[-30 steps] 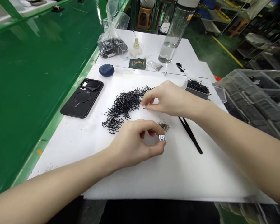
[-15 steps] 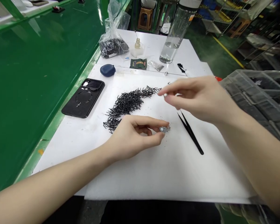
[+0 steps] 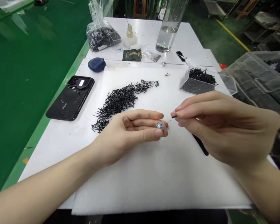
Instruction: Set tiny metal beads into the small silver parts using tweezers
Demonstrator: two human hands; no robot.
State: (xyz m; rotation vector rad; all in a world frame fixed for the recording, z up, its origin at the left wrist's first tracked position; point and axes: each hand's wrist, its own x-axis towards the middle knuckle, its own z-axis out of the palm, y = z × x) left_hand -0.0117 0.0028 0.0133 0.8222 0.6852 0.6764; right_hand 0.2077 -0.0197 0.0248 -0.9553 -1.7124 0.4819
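My left hand [image 3: 130, 130] is closed on a small round silvery piece [image 3: 161, 125], held at the fingertips over the white sheet. To its right, my right hand [image 3: 219, 127] pinches a tiny dark piece [image 3: 174, 116] between thumb and fingers; its exact shape is too small to tell. The two hands are a short gap apart. Black tweezers [image 3: 202, 145] lie under my right hand, mostly hidden by it. Beyond my left hand spreads a pile of short bent black pieces [image 3: 119, 101], and tiny dark specks dot the sheet by its fingertips.
On the left lie a black phone [image 3: 71, 98] and a dark blue case [image 3: 97, 64]. A clear box [image 3: 189, 85] of black pieces stands at right. Farther back are a plastic bag [image 3: 100, 34], a small bottle [image 3: 129, 32], a green packet [image 3: 132, 55] and a water bottle [image 3: 166, 39].
My right hand has come down and nearer my left fingertips, uncovering the clear box and covering most of the tweezers. My left hand still holds the silvery piece, its fingers shifted slightly. The view has tilted down.
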